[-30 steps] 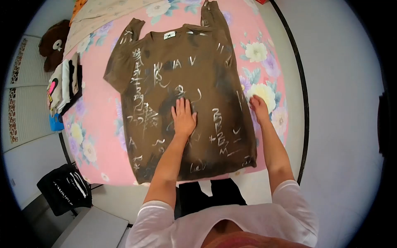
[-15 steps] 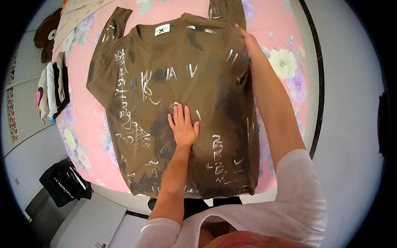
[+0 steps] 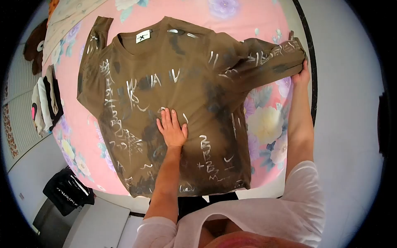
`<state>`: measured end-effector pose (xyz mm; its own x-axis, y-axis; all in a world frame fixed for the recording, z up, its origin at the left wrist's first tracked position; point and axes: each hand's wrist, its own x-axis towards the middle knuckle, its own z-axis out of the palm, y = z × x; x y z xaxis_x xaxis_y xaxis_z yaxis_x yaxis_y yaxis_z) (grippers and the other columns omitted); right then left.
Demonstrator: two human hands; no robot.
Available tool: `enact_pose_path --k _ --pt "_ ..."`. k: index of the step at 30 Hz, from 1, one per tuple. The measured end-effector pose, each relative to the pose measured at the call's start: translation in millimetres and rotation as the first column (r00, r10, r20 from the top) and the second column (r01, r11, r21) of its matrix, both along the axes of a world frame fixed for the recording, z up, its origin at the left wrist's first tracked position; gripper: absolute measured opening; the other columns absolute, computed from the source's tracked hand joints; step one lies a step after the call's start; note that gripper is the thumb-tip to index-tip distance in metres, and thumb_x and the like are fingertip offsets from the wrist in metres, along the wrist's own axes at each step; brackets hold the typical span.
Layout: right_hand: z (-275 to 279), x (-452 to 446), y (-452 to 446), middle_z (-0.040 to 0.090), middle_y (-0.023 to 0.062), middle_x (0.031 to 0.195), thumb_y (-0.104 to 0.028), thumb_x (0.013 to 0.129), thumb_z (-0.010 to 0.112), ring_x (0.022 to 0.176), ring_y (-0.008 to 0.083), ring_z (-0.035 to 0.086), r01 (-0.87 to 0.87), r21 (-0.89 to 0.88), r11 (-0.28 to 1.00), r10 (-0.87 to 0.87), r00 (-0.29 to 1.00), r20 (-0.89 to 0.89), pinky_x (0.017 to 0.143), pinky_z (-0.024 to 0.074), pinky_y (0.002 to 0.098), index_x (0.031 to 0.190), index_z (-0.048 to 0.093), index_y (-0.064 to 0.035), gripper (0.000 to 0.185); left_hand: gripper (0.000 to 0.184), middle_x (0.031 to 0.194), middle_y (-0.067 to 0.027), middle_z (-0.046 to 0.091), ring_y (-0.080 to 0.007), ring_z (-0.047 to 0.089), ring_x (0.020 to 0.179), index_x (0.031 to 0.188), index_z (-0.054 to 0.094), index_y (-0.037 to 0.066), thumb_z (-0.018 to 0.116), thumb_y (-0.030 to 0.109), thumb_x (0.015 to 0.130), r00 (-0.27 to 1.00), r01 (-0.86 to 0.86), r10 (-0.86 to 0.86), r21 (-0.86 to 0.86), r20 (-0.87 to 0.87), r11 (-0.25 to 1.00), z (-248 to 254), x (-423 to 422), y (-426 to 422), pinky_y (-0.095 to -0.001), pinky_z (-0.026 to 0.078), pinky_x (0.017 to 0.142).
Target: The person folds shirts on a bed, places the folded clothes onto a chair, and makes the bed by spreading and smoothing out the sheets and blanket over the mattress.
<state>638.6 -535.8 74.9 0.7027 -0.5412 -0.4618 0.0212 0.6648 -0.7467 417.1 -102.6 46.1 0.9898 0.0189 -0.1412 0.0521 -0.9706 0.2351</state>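
A brown long-sleeved shirt (image 3: pixel 190 95) with white markings and dark patches lies spread on the pink floral bed, its collar away from me. My left hand (image 3: pixel 171 129) rests flat on the middle of its front, fingers apart. At the right edge of the bed, my right hand (image 3: pixel 302 75) grips the cuff end of the right-hand sleeve (image 3: pixel 269 60), which stretches out sideways. The other sleeve (image 3: pixel 94 49) lies bent upward at the left.
Folded clothes (image 3: pixel 47 101) are stacked at the bed's left edge, near a brown plush toy (image 3: pixel 35 47). A black garment (image 3: pixel 68 192) hangs at lower left. A beige cloth (image 3: pixel 68 20) lies at the bed's upper left.
My right hand has moved from beside the shirt up to the sleeve and then outward to the right, carrying the sleeve with it. My left hand has stayed flat on the shirt.
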Motion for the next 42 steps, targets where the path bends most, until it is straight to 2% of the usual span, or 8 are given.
enact_pose_path --k 10,13,17,21,23,28,34,42 --pt "78.0 -39.3 -51.6 0.044 0.0125 0.114 -0.012 0.085 0.039 0.097 0.0202 0.048 0.021 -0.482 0.876 -0.03 1.0 -0.01 0.079 0.0404 0.0399 0.112 0.036 -0.0024 0.029 0.058 0.128 -0.0168 0.026 -0.0309 0.021 0.12 0.122 0.03 0.001 0.047 0.026 0.072 0.995 0.016 -0.014 -0.018 0.102 1.0 -1.7 -1.7 -1.8 -0.0481 0.012 0.096" --pt "58.3 -140.8 -27.0 0.048 0.0086 0.108 -0.027 0.083 0.045 0.092 0.0163 0.049 -0.461 -0.583 0.669 0.348 0.887 -0.303 0.074 0.0399 0.0291 0.113 0.037 -0.0035 0.039 0.061 0.127 -0.0149 0.028 -0.0287 0.021 0.12 0.12 0.033 0.003 0.052 0.03 0.069 0.992 0.0 -0.002 0.008 0.129 1.0 -2.7 -2.5 -1.9 -0.0483 0.012 0.097" --pt "18.4 -342.1 81.2 0.048 0.0049 0.098 -0.031 0.081 0.048 0.086 0.0135 0.047 -0.775 -0.042 0.63 0.694 0.587 -0.416 0.076 0.0383 0.0265 0.11 0.041 -0.0051 0.04 0.058 0.128 -0.0147 0.028 -0.0278 0.021 0.12 0.12 0.034 0.004 0.051 0.03 0.071 0.992 -0.008 0.011 -0.022 0.128 1.0 -0.1 -4.6 -0.1 -0.0471 0.013 0.097" --pt "59.5 -413.0 151.4 0.051 0.0045 0.091 -0.015 0.074 0.057 0.08 0.0146 0.049 -0.883 -0.073 0.464 0.725 0.426 -0.541 0.071 0.0416 0.028 0.107 0.042 -0.0007 0.039 0.056 0.127 -0.0151 0.027 -0.0273 0.021 0.12 0.12 0.034 0.007 0.051 0.03 0.072 0.987 0.076 -0.062 -0.091 0.146 0.993 1.5 -13.2 16.2 -0.0462 0.014 0.097" --pt "79.7 -423.2 161.3 0.054 0.0051 0.082 -0.014 0.073 0.058 0.067 0.0142 0.051 -0.942 0.269 0.201 0.604 -0.097 -0.791 0.059 0.0446 0.0257 0.101 0.047 0.0005 0.034 0.056 0.127 -0.0152 0.027 -0.0279 0.022 0.12 0.12 0.034 0.009 0.052 0.029 0.072 0.99 0.043 -0.034 -0.066 0.137 0.997 12.8 -41.5 39.2 -0.0464 0.015 0.096" --pt "55.8 -499.9 135.2 0.054 0.0065 0.074 -0.009 0.072 0.058 0.055 0.0109 0.05 -0.824 0.146 0.548 0.65 0.31 -0.693 0.043 0.0433 0.0229 0.091 0.05 -0.0014 0.022 0.055 0.127 -0.0146 0.028 -0.0291 0.024 0.118 0.121 0.034 0.01 0.052 0.029 0.073 0.899 -0.434 0.437 0.151 0.02 0.888 47.6 -171.6 130.7 -0.05 0.017 0.093" --pt "49.9 -575.2 126.7 0.057 0.0083 0.067 -0.013 0.074 0.052 0.052 0.0157 0.055 -0.851 0.337 0.402 0.599 -0.034 -0.8 0.046 0.0446 0.0275 0.081 0.05 -0.0025 0.013 0.053 0.119 -0.0184 0.035 -0.0337 0.035 0.108 0.119 0.035 0.007 0.054 0.02 0.071 0.86 -0.427 0.445 0.125 -0.25 0.896 65.7 -336.2 226.7 -0.0414 0.034 0.087" --pt "59.4 -594.3 339.1 0.055 0.0085 0.09 -0.018 0.074 0.059 0.079 0.0172 0.056 -0.729 0.438 0.526 0.789 0.226 -0.572 0.064 0.0453 0.0274 0.105 0.045 -0.0032 0.037 0.033 0.111 -0.0225 0.043 -0.0351 0.039 0.104 0.106 0.046 0.0 0.037 0.004 0.075 0.945 -0.318 0.312 0.048 0.099 0.947 55.4 -143.8 383.8 -0.0385 0.032 0.089"
